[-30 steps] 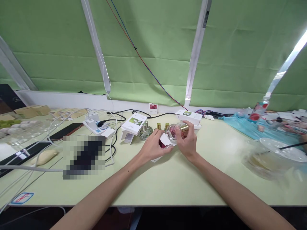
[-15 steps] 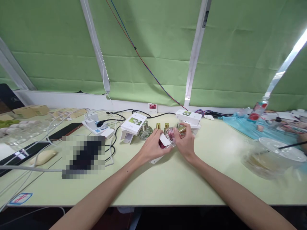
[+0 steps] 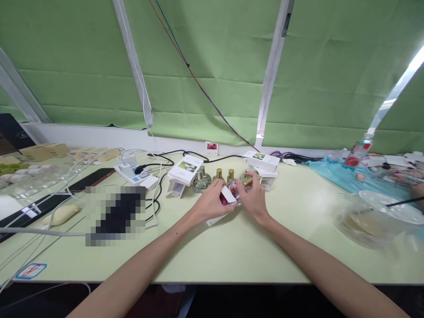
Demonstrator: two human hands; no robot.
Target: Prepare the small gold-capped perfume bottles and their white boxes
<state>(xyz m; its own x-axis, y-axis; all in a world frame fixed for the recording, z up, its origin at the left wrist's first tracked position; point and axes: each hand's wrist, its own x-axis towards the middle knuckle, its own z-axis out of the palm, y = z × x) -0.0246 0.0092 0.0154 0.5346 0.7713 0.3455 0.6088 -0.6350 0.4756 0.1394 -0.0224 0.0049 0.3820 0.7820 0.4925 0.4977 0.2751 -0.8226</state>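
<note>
My left hand (image 3: 209,202) is closed round a small white carton (image 3: 228,194) with a dark red picture on it, held tilted above the table. Against the carton's upper right end is a round glass perfume bottle (image 3: 233,188) with pink inside. The fingers of my right hand (image 3: 254,198) are curled around this bottle and its gold cap (image 3: 247,179), hiding part of it. Just behind the hands stand more perfume bottles, two with gold caps (image 3: 231,174). A greenish glass bottle (image 3: 201,182) with a silver cap is left of them.
White cartons with green-and-white pictures lie left (image 3: 186,169) and right (image 3: 261,160) of the bottles. A power strip (image 3: 132,176) and cables spread leftward. On the right are a clear plastic tub (image 3: 367,221), blue plastic sheeting (image 3: 331,170) and part of another person's hand (image 3: 418,192).
My right hand has shifted slightly left, bringing the perfume bottle closer against the carton. My left hand keeps the carton in nearly the same place.
</note>
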